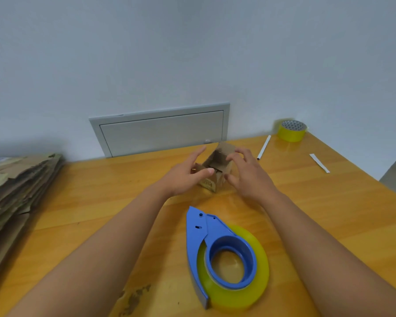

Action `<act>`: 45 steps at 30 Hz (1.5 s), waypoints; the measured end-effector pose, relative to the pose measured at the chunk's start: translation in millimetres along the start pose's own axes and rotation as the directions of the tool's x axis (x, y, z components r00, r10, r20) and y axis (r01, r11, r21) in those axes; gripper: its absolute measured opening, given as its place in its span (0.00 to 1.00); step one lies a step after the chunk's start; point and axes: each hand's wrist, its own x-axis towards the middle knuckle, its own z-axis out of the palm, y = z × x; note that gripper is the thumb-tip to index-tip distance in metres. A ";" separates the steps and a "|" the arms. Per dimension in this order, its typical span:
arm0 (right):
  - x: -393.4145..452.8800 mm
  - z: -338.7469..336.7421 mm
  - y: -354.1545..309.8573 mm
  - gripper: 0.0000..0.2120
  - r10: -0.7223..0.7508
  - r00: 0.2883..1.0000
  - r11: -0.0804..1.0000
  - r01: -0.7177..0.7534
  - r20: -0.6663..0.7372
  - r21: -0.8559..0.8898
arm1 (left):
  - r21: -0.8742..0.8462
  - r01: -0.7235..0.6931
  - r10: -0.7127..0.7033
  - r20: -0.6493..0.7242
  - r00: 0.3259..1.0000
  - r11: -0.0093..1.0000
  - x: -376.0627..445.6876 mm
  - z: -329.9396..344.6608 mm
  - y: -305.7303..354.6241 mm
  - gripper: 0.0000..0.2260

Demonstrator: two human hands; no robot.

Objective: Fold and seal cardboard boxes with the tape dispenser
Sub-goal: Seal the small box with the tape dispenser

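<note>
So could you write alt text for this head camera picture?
Two bare hands, left hand and right hand, fold the flaps of a small brown cardboard box on an orange wooden table. A blue tape dispenser with yellowish tape lies nearer; flattened cardboard is stacked left.

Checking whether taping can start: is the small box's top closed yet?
Still open. The small brown cardboard box has a flap standing up at the back and its dark inside shows between the left hand and right hand.
</note>
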 end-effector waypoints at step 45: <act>47.6 29.3 0.4 0.35 0.340 0.898 0.920 -0.254 0.280 -0.300 | 0.610 0.237 -0.177 -0.157 0.972 0.756 -17.8 22.3 -41.3 0.28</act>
